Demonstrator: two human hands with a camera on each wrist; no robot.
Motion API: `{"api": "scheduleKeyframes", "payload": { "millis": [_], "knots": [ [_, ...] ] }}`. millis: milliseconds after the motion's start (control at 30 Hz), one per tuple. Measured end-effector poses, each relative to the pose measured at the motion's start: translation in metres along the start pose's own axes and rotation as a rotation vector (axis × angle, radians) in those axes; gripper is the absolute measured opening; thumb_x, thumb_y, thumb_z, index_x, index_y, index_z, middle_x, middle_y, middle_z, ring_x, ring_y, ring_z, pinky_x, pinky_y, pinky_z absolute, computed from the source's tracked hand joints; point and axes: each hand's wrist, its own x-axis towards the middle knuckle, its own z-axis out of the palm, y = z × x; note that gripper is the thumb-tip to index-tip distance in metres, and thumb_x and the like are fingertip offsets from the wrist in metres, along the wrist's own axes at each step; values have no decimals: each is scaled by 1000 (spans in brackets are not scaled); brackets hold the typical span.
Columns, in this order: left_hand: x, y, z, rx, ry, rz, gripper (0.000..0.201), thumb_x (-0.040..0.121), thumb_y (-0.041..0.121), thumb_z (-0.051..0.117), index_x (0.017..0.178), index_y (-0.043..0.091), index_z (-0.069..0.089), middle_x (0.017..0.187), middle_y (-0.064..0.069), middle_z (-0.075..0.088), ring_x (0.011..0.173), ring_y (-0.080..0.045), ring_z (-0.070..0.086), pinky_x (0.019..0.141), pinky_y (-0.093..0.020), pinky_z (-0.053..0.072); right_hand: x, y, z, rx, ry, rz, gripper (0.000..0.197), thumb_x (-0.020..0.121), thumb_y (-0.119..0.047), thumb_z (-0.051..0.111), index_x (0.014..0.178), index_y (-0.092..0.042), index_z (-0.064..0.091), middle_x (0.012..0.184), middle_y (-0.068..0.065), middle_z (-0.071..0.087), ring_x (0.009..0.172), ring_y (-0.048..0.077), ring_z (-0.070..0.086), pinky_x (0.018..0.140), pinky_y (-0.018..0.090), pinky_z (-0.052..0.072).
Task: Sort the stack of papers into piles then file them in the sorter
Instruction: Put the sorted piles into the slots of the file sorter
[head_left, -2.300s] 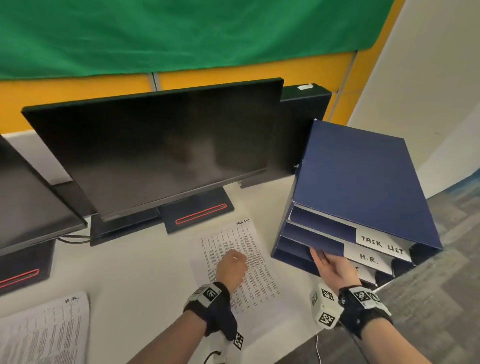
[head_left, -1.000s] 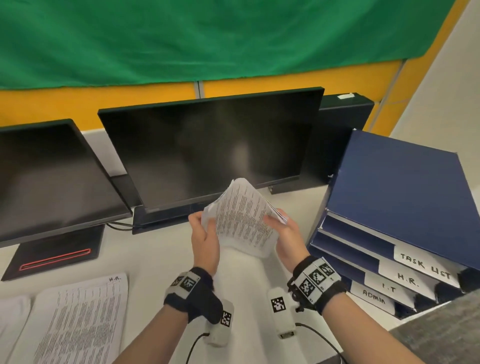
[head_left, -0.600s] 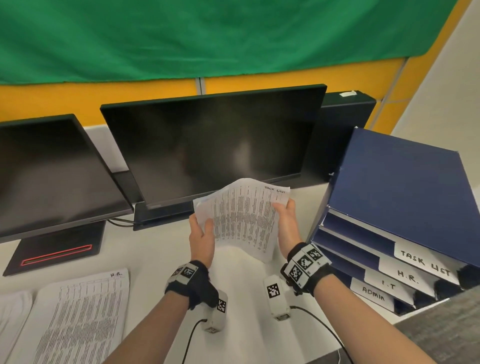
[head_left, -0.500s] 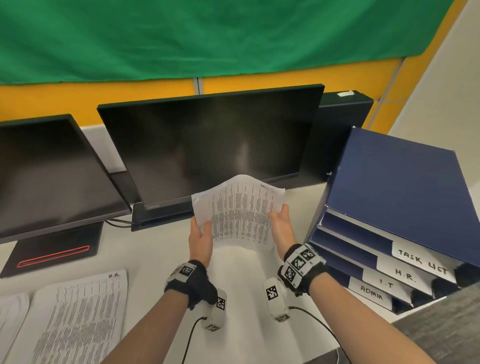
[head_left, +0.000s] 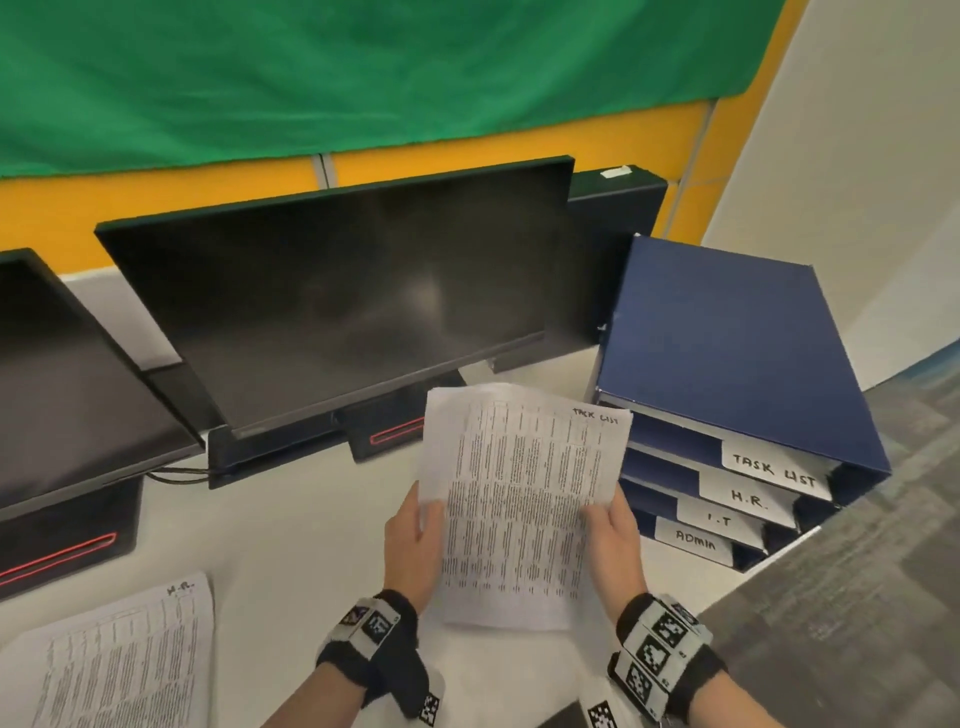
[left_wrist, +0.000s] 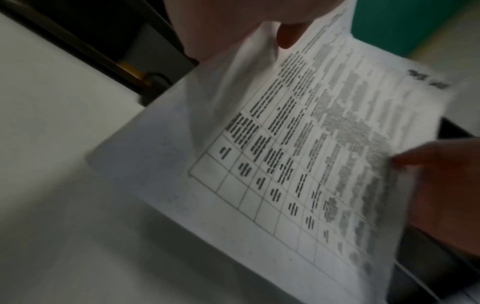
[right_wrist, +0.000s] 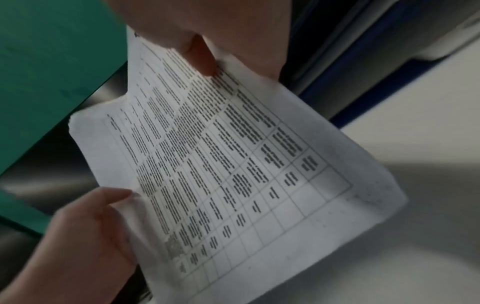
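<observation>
Left hand (head_left: 413, 545) and right hand (head_left: 613, 545) pinching TASK LIST papers (head_left: 519, 499) above bench (head_left: 291, 551), beside sorter (head_left: 727, 343). Sorting apparently done; this pile unfiled, H.R. pile (head_left: 119, 660) waiting.

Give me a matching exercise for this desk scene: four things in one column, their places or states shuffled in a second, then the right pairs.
Things:
1. TASK LIST papers
2. H.R. papers
3. blue sorter
4. ADMIN label

Places or states:
A. flat on the desk, far left
B. lowest slot of the sorter
C. held in both hands
D. standing at the desk's right end

Pairs: 1-C, 2-A, 3-D, 4-B
</observation>
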Motion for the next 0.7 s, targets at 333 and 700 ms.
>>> {"api": "scheduleKeyframes", "payload": {
  "millis": [333,700],
  "knots": [
    [-31,60,92,141,-614,-36,35,100,18,27,132,22,41,119,7,58,98,-14,58,77,-14,43,-9,10,-134,-126,491,54,23,91,-7,45,109,-3,57,105,16,62,86,26,56,70,34,48],
    [28,102,135,17,-578,-264,36,86,13,29,110,10,56,114,-14,63,103,-31,61,95,-47,50,-25,-11,-166,189,161,210,28,86,-31,58,104,-11,65,100,12,71,78,27,67,67,35,55]
  ]
}}
